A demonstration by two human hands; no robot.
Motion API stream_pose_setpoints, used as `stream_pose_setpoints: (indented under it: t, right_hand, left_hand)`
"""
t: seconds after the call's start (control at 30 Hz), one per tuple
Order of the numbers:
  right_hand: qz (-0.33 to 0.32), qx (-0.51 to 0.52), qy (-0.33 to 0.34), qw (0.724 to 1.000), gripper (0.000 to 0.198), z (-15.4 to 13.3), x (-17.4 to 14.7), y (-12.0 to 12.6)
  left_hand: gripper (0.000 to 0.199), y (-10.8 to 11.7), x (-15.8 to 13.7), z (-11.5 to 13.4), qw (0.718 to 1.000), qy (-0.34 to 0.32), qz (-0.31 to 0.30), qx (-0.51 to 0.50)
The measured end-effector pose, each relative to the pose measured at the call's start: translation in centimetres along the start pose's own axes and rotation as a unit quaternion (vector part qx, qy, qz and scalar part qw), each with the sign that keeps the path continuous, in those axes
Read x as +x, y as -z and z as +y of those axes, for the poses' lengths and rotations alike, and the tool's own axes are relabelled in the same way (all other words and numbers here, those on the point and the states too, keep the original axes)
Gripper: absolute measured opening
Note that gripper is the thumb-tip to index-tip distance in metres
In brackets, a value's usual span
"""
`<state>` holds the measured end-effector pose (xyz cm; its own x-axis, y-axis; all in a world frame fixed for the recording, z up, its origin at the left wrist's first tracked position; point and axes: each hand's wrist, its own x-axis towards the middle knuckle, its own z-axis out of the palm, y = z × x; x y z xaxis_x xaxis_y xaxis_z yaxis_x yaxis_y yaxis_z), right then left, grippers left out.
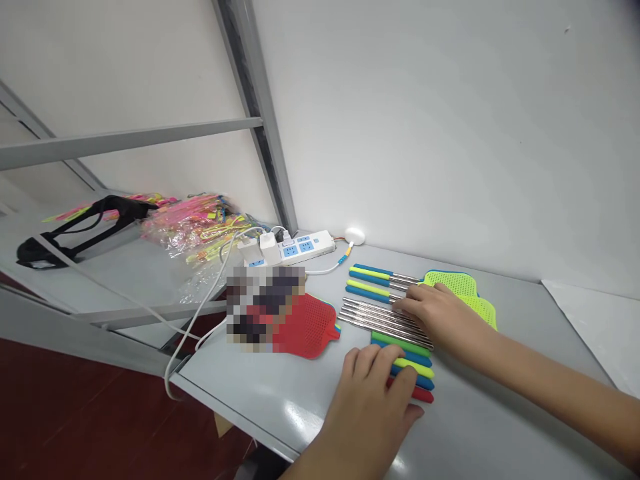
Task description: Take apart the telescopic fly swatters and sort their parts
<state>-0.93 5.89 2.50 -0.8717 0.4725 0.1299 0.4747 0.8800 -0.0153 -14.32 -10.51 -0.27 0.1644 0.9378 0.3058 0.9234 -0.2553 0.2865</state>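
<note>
My left hand (367, 393) curls its fingers over a row of fly swatter handles (413, 369) in green, blue, yellow and red foam. Its thumb sits by the red handle (423, 395) at the near end. My right hand (440, 317) lies across several thin metal rods (370, 315), its fingers bent down on them and its palm hiding their right part. Above that hand, more blue and yellow handles (370, 280) point left. Their yellow-green mesh swatter heads (453, 283) lie to the right, partly behind my hand. Red mesh heads (313, 327) are stacked at the left.
A white power strip (305, 247) with plugs and cables stands by the wall, beside a round white device (355, 235). A pixelated patch covers part of the red heads. Left, behind a grey metal frame (260, 120), lie a black strap-like item (100, 230) and bagged colourful pieces (200, 227).
</note>
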Motion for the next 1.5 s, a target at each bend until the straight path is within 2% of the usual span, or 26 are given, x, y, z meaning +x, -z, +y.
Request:
stream_pose_setpoints:
  t: [0.1, 0.17, 0.23, 0.37, 0.47, 0.6, 0.77, 0.97, 1.27, 1.37, 1.5]
  right_hand:
    - [-0.004, 0.02, -0.037, 0.999, 0.029, -0.2, -1.5, 0.9]
    - [-0.006, 0.044, -0.066, 0.997, 0.027, -0.5, -3.7, 1.4]
    - [0.001, 0.053, -0.075, 0.996, 0.033, -1.1, -6.6, 1.3]
    - [0.025, 0.017, -0.064, 0.998, 0.059, -3.6, -12.1, -0.4]
    - [0.042, -0.012, -0.073, 0.996, 0.07, -5.9, -13.9, -2.2]
    - [0.056, -0.05, -0.103, 0.992, 0.084, -7.7, -13.7, -3.5]
    - [0.056, -0.035, -0.104, 0.992, 0.079, -7.8, -13.4, -3.3]
    - [0.047, 0.022, -0.149, 0.988, 0.063, -7.8, -12.8, -3.0]
    - [0.09, 0.077, -0.175, 0.977, 0.055, -6.9, -12.2, -3.2]
    - [0.088, 0.127, -0.206, 0.966, 0.043, -6.6, -12.2, -3.1]
    - [0.053, 0.19, -0.261, 0.945, 0.021, -6.3, -11.9, -2.7]
  left_hand:
    - [0.05, 0.1, -0.5, -0.3, 0.999, 0.014, 0.012, 0.047]
    - [0.059, 0.0, -1.2, -0.7, 0.995, 0.02, 0.031, 0.088]
    - [0.062, -0.2, -2.0, -1.3, 0.991, 0.033, 0.051, 0.12]
    - [0.062, -0.3, -3.5, -2.0, 0.983, 0.065, 0.074, 0.153]
    - [0.059, -0.2, -4.0, -2.0, 0.979, 0.071, 0.07, 0.175]
    - [0.046, 0.0, -3.9, -1.5, 0.972, 0.082, 0.072, 0.209]
    - [0.037, 0.0, -3.5, -1.0, 0.965, 0.081, 0.076, 0.239]
    - [0.029, 0.1, -3.2, -1.0, 0.963, 0.057, 0.067, 0.254]
    - [0.029, 0.7, -2.0, -2.3, 0.976, 0.043, 0.085, 0.194]
    - [0.028, 0.6, -2.2, -2.4, 0.979, 0.053, 0.09, 0.177]
    - [0.025, 0.5, -2.4, -2.4, 0.982, 0.056, 0.083, 0.161]
